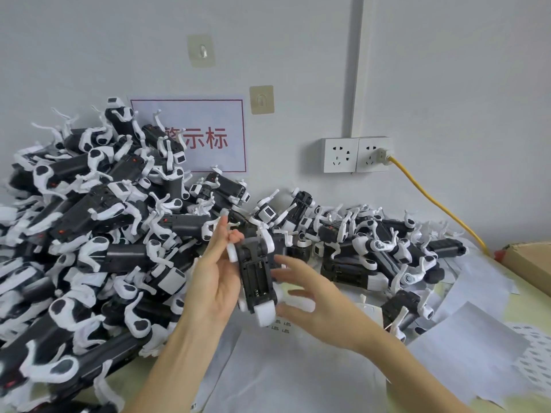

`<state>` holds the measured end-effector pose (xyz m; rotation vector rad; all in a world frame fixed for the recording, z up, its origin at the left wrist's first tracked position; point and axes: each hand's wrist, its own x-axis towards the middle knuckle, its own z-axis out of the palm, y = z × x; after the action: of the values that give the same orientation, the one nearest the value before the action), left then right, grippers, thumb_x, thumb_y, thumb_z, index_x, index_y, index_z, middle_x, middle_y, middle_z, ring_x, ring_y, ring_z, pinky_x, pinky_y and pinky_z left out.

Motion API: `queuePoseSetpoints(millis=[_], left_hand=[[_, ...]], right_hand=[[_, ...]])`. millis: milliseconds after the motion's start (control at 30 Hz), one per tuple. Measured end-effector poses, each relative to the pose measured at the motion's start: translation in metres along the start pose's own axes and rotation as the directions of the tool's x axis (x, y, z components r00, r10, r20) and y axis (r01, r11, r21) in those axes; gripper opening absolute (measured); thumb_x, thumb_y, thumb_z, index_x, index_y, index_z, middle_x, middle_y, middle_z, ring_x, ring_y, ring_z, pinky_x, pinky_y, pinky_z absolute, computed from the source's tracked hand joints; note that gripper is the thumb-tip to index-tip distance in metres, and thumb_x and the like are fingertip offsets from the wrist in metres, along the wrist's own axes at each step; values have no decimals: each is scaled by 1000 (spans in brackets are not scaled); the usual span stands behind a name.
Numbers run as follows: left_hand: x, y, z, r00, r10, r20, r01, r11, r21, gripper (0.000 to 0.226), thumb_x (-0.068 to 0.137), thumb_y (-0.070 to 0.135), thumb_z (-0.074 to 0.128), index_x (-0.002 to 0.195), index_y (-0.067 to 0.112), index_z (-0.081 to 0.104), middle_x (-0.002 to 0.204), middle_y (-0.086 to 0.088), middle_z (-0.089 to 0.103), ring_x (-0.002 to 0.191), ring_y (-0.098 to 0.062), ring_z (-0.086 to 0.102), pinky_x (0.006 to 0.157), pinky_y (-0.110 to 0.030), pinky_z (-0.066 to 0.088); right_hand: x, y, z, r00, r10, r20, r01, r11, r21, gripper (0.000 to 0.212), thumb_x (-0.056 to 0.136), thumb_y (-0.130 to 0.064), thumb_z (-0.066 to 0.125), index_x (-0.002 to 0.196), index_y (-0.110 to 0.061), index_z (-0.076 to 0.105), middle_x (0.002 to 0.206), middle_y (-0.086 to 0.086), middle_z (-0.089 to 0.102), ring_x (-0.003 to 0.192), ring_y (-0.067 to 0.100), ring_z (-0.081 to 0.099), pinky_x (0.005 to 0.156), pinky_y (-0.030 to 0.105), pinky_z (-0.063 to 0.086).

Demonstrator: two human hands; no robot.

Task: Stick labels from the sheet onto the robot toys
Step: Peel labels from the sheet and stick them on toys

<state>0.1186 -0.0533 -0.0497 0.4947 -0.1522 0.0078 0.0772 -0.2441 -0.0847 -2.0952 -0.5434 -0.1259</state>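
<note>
Head: left hand [214, 281] under robot toy [258, 278]

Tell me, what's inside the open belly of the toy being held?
The held robot toy shows an empty battery bay with metal springs. The left hand covers its far side, so nothing there can be seen.

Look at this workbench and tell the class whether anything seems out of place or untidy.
The robot toys are heaped in a loose pile that hides part of the wall sign. Used label sheets lie scattered and overlapping on the right. The held toy shows an uncovered battery bay.
</note>
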Motion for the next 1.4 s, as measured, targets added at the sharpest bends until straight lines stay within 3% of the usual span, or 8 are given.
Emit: queuePoseSetpoints(millis=[167, 300, 733, 867, 1000, 1167, 1267, 1400], left_hand=[[4, -3, -4, 995, -33, -95, 26, 996, -80, 31, 88, 17, 65, 118, 10, 69, 79, 3, 56, 65, -9, 67, 68, -40, 66], [2, -13, -4, 989, -40, -145, 33, 998, -50, 53, 83, 20, 69, 135, 10, 65, 79, 3, 60, 94, -11, 60, 109, -50, 53], [-3, -15, -3, 932, -333, -141, 347, 933, 91, 37, 101, 28, 65, 122, -1, 75, 131, -21, 71, 111, -38, 75, 84, -43, 65], [-12, -11, 0, 963, -197, -185, 270, 705, 655, 43, 87, 50, 79, 111, 15, 79, 109, -6, 79, 84, -35, 79, 41, -24, 49], [-16, -13, 1, 968, 205, 147, -192, 221, 956, 45, 88, 77, 63, 101, 35, 68, 103, 18, 74, 70, -12, 72, 66, -27, 57], [-17, -22, 3, 979, -31, 204, -164, 483, 860, 45, 90, 61, 67, 120, 28, 73, 111, 12, 78, 110, -5, 71, 85, -11, 51], [-14, -24, 2, 991, -50, 122, -63, 637, 768, 45, 92, 47, 67, 118, 11, 76, 118, -3, 77, 116, -20, 71, 101, -32, 51], [-12, -19, -2, 981, -57, 187, -106, 648, 754, 45, 94, 41, 66, 132, 16, 69, 124, -2, 76, 120, -18, 71, 107, -33, 54]], right_hand=[[0, -9, -2, 991, 42, 126, -74, 962, 262, 66, 98, -20, 74, 153, -37, 42, 145, -8, 58, 128, 1, 59, 109, 24, 48], [0, -6, 16, 996, 53, -69, -52, 998, 23, 86, 75, -41, 93, 145, -44, 42, 128, -19, 58, 115, -8, 57, 97, 9, 46], [4, -5, -31, 939, 71, -338, 46, 944, 326, 32, 97, -20, 75, 127, -27, 68, 106, -4, 78, 95, 13, 74, 78, 21, 55], [3, -3, -48, 921, 150, -359, 14, 910, 415, 28, 93, -43, 61, 113, -31, 76, 101, 6, 76, 84, 7, 68, 75, 20, 53], [9, 7, -54, 883, 319, -343, -53, 796, 603, 48, 86, -52, 65, 104, -10, 77, 94, 9, 71, 81, 20, 64, 90, 37, 49], [9, 6, -51, 909, 308, -281, -75, 784, 616, 59, 86, -60, 67, 101, -5, 78, 99, 23, 67, 86, 29, 60, 91, 41, 47], [6, 4, -47, 937, 243, -252, -104, 880, 464, 83, 84, -79, 62, 102, 1, 70, 93, 10, 67, 90, 26, 60, 92, 39, 42], [0, -9, -47, 949, 176, -261, -80, 937, 340, 45, 90, -68, 66, 94, -25, 77, 87, -9, 73, 84, 7, 68, 83, 30, 48]])
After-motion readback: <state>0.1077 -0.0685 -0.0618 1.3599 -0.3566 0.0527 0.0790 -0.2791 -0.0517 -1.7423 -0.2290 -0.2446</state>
